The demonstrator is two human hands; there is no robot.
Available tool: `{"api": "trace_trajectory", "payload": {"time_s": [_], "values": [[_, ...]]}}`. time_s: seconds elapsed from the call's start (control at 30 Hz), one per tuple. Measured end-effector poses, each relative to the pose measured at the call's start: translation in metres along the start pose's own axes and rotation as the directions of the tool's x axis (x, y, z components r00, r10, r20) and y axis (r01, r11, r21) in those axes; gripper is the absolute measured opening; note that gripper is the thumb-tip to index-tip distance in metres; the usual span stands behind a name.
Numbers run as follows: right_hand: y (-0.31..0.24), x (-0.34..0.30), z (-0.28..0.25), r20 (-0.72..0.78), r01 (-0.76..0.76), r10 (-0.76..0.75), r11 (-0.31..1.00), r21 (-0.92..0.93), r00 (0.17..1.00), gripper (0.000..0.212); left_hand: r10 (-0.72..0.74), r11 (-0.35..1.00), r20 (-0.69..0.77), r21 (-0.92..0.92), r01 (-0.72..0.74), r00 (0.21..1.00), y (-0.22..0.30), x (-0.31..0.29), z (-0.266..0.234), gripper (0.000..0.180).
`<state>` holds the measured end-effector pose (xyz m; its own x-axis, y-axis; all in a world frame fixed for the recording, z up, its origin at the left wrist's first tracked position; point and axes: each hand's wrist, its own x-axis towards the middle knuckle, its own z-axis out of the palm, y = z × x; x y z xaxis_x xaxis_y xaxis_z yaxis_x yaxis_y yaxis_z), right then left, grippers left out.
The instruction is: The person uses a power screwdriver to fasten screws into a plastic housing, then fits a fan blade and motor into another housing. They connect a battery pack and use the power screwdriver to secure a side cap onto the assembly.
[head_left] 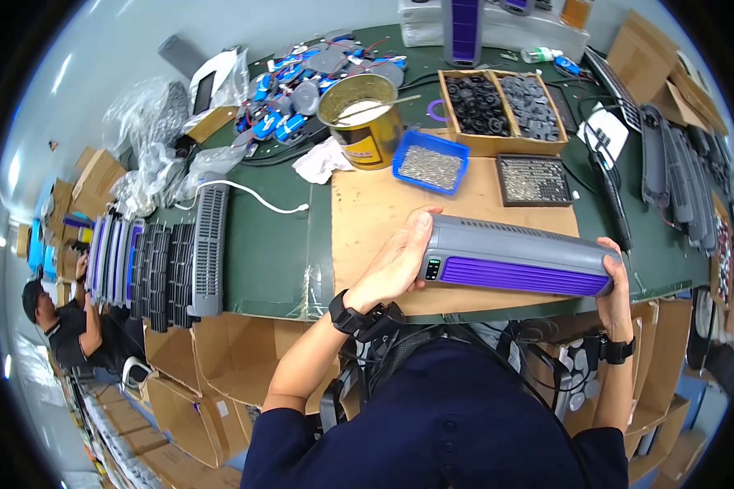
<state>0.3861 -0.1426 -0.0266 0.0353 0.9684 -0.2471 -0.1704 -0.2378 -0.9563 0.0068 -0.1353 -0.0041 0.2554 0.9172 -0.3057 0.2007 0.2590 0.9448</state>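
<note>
Two hands are holding one long grey-and-purple unit (518, 259) between them, over the cardboard sheet (363, 224). On the left hand (401, 262), fingers are curling part-closed round its near end, thumb lying along it. The right hand (616, 281) is gripping the opposite end, part-closed; I cannot tell the contact underneath. Beyond the left fingertips, a blue tray (436, 142) is holding small metal parts (430, 167). Step in hand, I am judging: two-handed handling. Turning or lowering would be calling for both hands moving together.
</note>
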Motion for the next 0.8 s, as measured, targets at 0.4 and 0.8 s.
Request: {"api": "trace_trajectory", "payload": {"time_s": [0.4, 0.8], "values": [[-0.036, -0.078, -0.057, -0.179, 0.118, -0.113, 0.993, 0.017, 0.977, 0.057, -0.114, 0.993, 0.283, 0.022, 0.112, 0.952, 0.027, 0.031, 0.072, 0.078], [-0.053, -0.317, -0.223, -0.804, -0.144, -0.379, 0.861, -0.488, 0.457, 0.048, 0.038, 0.999, 0.757, -0.048, -0.003, 0.652, 0.035, 0.042, 0.148, 0.046]]}}
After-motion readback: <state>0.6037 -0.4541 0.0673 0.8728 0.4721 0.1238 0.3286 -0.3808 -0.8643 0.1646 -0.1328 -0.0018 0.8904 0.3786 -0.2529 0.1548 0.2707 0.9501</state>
